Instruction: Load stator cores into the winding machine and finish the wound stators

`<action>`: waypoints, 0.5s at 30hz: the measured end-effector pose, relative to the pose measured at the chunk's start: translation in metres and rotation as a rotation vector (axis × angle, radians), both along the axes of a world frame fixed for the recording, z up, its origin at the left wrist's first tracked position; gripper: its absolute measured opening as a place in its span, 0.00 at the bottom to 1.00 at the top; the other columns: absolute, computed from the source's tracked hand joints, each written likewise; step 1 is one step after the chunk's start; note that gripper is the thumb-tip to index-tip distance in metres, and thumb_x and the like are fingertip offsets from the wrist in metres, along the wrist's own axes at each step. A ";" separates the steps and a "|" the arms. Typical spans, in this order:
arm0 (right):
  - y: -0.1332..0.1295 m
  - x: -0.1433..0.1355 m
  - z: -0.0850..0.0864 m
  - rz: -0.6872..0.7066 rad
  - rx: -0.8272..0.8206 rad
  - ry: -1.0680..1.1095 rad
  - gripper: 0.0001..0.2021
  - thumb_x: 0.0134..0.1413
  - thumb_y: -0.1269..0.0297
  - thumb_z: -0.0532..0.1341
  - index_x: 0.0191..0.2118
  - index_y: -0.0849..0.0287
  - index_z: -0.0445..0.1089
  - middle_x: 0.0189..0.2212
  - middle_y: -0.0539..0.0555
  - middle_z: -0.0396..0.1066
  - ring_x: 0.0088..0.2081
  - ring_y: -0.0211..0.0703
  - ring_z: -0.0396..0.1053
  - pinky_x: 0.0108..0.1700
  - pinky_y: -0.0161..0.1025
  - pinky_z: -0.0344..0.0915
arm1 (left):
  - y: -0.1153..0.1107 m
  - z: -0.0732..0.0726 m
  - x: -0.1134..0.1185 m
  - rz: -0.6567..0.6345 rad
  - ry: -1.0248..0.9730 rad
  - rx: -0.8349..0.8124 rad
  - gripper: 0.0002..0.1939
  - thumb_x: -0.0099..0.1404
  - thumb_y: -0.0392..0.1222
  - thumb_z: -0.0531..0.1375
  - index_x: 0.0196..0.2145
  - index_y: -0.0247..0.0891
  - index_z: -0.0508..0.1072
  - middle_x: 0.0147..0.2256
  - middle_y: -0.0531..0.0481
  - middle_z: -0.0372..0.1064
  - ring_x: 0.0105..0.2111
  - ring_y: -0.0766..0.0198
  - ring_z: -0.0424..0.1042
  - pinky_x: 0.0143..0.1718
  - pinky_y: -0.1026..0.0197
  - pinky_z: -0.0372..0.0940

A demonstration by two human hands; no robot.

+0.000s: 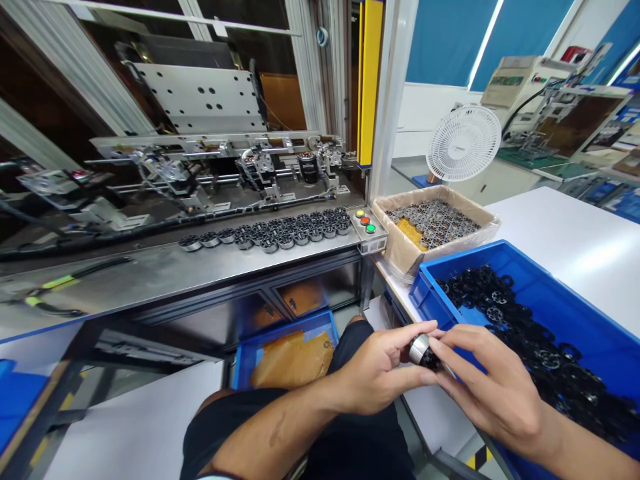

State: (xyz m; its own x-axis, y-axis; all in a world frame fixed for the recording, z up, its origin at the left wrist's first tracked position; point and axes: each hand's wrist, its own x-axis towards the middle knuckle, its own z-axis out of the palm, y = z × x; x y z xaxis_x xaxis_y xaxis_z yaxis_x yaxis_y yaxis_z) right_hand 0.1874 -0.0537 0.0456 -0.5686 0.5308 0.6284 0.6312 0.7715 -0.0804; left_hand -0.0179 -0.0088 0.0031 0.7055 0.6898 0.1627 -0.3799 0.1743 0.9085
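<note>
Workshop: we sit facing a machine (200, 97), a white tabletop (575, 213) to our right.
Hands: together, left hand (373, 370) and right hand (493, 383) gripping a silver-and-black ring (421, 348) between their fingertips.
Blue bin (543, 290): heaped with black parts (525, 333), beside our right hand.
Metal tabletop (150, 275): rows of similar rings (285, 230).
Farther: a white fan (463, 142).

Right blue bin (543, 288) is cut off; held ring (419, 348) partly hidden.
</note>
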 end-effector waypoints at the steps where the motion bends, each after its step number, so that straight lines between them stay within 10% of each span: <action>1: 0.002 0.001 0.001 -0.012 -0.041 0.034 0.20 0.59 0.76 0.64 0.57 0.65 0.68 0.44 0.62 0.70 0.49 0.48 0.70 0.49 0.45 0.72 | -0.002 0.001 -0.001 -0.003 -0.001 0.059 0.31 0.65 0.43 0.65 0.64 0.36 0.64 0.57 0.38 0.71 0.56 0.54 0.71 0.59 0.54 0.64; 5: 0.010 0.004 0.006 -0.056 -0.385 0.206 0.28 0.61 0.56 0.64 0.64 0.58 0.63 0.53 0.62 0.72 0.54 0.48 0.72 0.53 0.41 0.73 | -0.008 0.004 -0.006 -0.049 -0.042 0.217 0.26 0.73 0.41 0.54 0.67 0.41 0.58 0.62 0.36 0.64 0.58 0.54 0.70 0.60 0.50 0.63; 9: 0.011 0.001 0.011 -0.044 -0.626 0.279 0.14 0.63 0.59 0.63 0.52 0.52 0.74 0.43 0.51 0.80 0.42 0.39 0.79 0.48 0.31 0.74 | -0.010 0.005 -0.010 0.024 0.041 0.387 0.25 0.73 0.42 0.55 0.65 0.38 0.60 0.58 0.36 0.68 0.57 0.53 0.69 0.60 0.52 0.63; 15: 0.006 -0.006 0.007 -0.069 -0.470 0.260 0.10 0.64 0.61 0.62 0.48 0.55 0.75 0.42 0.52 0.81 0.40 0.40 0.80 0.44 0.32 0.76 | -0.013 0.013 -0.007 0.061 0.083 0.451 0.23 0.74 0.43 0.52 0.64 0.37 0.61 0.57 0.37 0.69 0.58 0.54 0.69 0.60 0.54 0.63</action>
